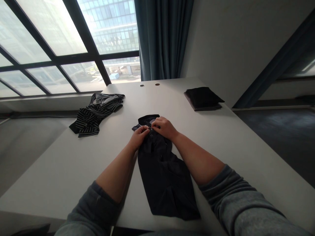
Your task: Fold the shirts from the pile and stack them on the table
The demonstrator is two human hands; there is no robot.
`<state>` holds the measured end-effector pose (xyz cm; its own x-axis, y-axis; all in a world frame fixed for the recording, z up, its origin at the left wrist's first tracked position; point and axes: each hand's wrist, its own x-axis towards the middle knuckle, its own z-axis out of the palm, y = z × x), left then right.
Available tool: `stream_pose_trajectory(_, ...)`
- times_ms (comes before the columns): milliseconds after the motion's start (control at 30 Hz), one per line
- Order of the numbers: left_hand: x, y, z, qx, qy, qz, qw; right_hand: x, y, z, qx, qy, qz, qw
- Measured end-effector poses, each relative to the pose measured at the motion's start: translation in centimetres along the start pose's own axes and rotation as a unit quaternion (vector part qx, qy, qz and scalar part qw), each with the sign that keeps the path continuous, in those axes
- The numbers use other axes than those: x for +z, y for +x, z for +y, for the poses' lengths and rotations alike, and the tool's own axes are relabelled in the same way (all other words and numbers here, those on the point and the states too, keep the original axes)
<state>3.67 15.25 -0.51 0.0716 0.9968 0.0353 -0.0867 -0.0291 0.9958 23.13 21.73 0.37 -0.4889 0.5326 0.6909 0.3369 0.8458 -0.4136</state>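
Observation:
A dark collared shirt (pixel 167 177) lies on the white table in front of me, its collar at the far end and its body toward me. Small round buttons show on the front opening below the collar. My left hand (pixel 140 135) pinches the fabric at the left side of this opening. Just across from it, my right hand (pixel 163 127) has its fingertips closed on the other side, close to the top button. The fingertips of both hands almost meet, and what exactly lies between them is partly hidden.
A crumpled black-and-white striped garment (pixel 95 113) rests at the table's left edge. Folded dark clothes (pixel 203 98) are stacked at the far right. Two round holes sit near the back of the white table (pixel 157 100). Beyond are a window (pixel 73 59) and a blue curtain (pixel 164 39).

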Motion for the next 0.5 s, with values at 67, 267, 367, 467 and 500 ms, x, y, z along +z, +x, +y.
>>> stream_pose_trajectory(67, 0.0, 0.06, 0.01, 0.006, -0.003, 0.01, 1.0, -0.15, -0.05, -0.14, 0.0, 0.027, -0.038, 0.999)
stream_pose_trajectory(267, 0.03, 0.02, -0.04, 0.041, 0.017, 0.026, 0.999, -0.35, -0.26, -0.3, 0.052, 0.086, -0.043, 0.994)
stream_pose_trajectory(367, -0.03, -0.07, 0.06, 0.05, 0.038, 0.04, 0.997, -0.22, -0.23, -0.24, 0.051, 0.091, -0.047, 0.993)
stream_pose_trajectory(467, -0.1, -0.11, 0.2, 0.048, 0.079, 0.064, 0.994, 0.15, -0.21, -0.31, 0.038, 0.061, -0.042, 0.997)
stream_pose_trajectory(500, -0.12, -0.1, 0.22, 0.042, 0.098, 0.073, 0.992, 0.31, -0.22, -0.36, 0.031, 0.049, -0.04, 0.998)
